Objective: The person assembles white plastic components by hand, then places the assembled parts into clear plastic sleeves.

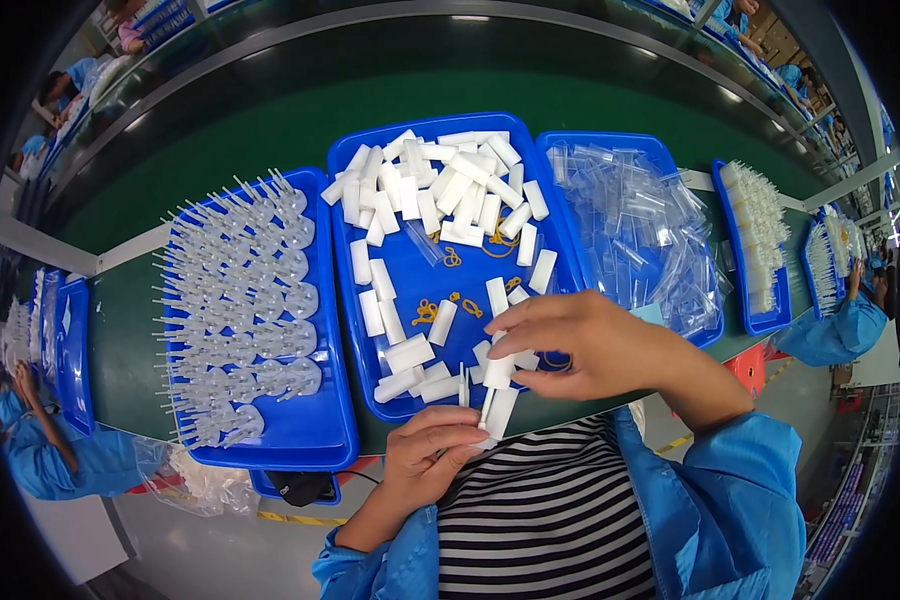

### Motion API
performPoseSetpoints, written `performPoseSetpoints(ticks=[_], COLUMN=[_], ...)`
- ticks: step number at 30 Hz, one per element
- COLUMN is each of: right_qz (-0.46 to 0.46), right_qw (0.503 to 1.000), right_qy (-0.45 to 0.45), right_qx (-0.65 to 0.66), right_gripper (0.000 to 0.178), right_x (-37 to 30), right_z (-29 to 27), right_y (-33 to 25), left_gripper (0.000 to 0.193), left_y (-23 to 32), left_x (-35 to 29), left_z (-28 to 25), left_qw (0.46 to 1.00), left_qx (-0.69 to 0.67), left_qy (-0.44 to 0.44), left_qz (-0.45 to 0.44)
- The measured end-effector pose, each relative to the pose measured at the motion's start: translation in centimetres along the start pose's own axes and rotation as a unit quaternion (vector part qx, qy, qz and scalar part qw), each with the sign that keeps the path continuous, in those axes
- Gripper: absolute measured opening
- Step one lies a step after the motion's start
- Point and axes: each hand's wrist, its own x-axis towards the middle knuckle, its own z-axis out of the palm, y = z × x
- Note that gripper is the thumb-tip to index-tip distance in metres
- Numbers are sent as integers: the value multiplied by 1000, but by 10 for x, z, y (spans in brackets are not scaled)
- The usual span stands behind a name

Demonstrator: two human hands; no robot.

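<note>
My left hand [428, 458] is closed at the front edge of the middle tray. Its thumb and fingers pinch a slim pale piece with a thin upright stem [463, 385]; the fingers cover its lower end. Just right of it, my right hand [595, 348] grips a small white block [498, 370] between thumb and forefinger, the other fingers curled above. A second white block [500, 412] lies directly below, close to my left fingertips. Whether the stem piece and the blocks touch, I cannot tell. Under both hands is the blue middle tray [345, 290].
Many white blocks [460, 185] and yellow rubber bands [426, 311] lie in the middle tray. A left tray [320, 430] bears rows of translucent stemmed pieces [240, 300]. Clear plastic sleeves [630, 225] fill the right tray. Other people [835, 325] work along the green bench [270, 120].
</note>
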Motion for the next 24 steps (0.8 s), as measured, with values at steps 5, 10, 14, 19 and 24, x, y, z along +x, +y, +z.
performPoseSetpoints(ticks=[5,10,14,19,24], right_qz=[178,106,140,129,135], right_qw=[965,952,932,920,912], right_qy=[-62,-94,-123,-110,-126], right_qx=[182,273,312,352,367], right_gripper=[13,12,9,9,9], right_x=[-1,-5,-3,-2,1], right_z=[-10,-5,6,21,25], right_y=[5,14,9,-2,-10], left_gripper=[19,20,23,23,21], left_y=[0,-4,-7,-10,-9], left_x=[5,5,0,-2,-13], left_z=[2,2,6,2,-8], left_qw=[998,995,999,987,982], left_qx=[13,-10,-26,-160,-189], left_qy=[-29,-64,3,10,-9], left_qz=[49,71,43,7,-4])
